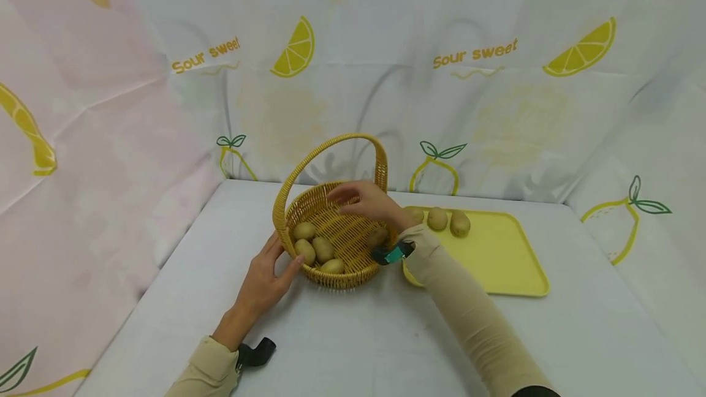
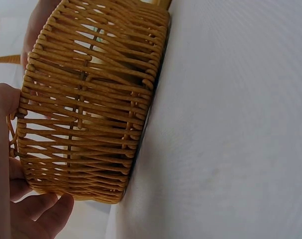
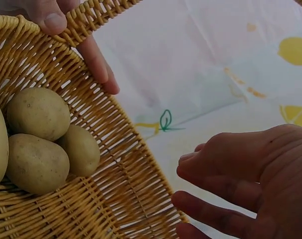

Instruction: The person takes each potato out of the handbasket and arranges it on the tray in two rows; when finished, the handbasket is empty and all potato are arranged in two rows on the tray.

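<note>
A yellow wicker basket (image 1: 347, 277) with a tall arched handle stands on the table. My left hand (image 1: 265, 280) grips its left rim, thumb over the edge and fingers against the outer wall; the left wrist view shows the woven side (image 2: 91, 99) close up. Several potatoes (image 1: 323, 249) lie bunched in the left part of the basket, also seen as pale potatoes (image 3: 39, 163) in the right wrist view. One more potato (image 1: 377, 238) sits at the basket's right side, partly hidden by my right wrist. Over the basket hovers my right hand (image 1: 366, 201), fingers loosely bent and holding nothing.
A yellow tray (image 1: 496, 256) lies right of the basket, with three potatoes (image 1: 437, 219) along its back left edge. The white table (image 1: 353, 342) meets a printed cloth backdrop (image 1: 353, 97) behind and at the sides. The basket's handle (image 1: 314, 155) arches beside my right hand.
</note>
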`<state>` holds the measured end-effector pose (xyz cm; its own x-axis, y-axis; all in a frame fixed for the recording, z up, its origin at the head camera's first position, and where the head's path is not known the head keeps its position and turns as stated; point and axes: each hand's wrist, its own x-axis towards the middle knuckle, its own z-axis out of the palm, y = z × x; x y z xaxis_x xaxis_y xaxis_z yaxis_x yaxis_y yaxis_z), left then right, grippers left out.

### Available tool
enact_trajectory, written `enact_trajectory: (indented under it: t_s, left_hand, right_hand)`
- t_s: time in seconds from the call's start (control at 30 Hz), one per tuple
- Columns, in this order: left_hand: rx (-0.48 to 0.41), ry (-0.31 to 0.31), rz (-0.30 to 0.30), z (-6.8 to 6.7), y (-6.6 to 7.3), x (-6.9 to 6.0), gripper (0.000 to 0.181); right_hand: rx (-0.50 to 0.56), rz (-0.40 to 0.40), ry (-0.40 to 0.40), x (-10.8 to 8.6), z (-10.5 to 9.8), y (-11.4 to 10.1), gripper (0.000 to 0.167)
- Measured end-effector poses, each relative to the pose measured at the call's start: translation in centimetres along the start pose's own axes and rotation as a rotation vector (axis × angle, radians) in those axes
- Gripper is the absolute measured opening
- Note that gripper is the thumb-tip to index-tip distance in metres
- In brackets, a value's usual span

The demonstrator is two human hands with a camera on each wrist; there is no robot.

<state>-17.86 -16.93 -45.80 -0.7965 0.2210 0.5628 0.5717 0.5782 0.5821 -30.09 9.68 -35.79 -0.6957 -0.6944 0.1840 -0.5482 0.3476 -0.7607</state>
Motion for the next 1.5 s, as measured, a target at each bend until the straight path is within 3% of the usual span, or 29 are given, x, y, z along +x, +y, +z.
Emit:
enact_trajectory:
  t_s: [0.4,0.67,1.07,1.23,1.5]
  left_hand:
    - [0.008,-0.017,-0.036,0.0,0.1,-0.1,0.065]
    - [0.003,-0.016,-0.039,-0.1,0.2,0.0,0.066]
    - [0.002,-0.01,-0.028,-0.1,0.1,-0.1,0.064]
    - [0.0,-0.008,-0.01,0.1,0.0,0.0,0.064]
    - [0.01,-0.01,-0.018,-0.3,0.2,0.0,0.063]
  right_hand:
    - [0.076,-0.036,-0.108,2.7,2.5,0.3,0.033]
    - [0.054,-0.021,-0.183,4.6,4.1,0.6,0.033]
    - [-0.044,0.024,-0.245,5.1,6.1,1.9,0.039]
    - [-0.04,0.094,-0.236,4.8,6.8,2.3,0.044]
    - [-0.061,0.097,-0.208,5.2,7.0,2.5,0.045]
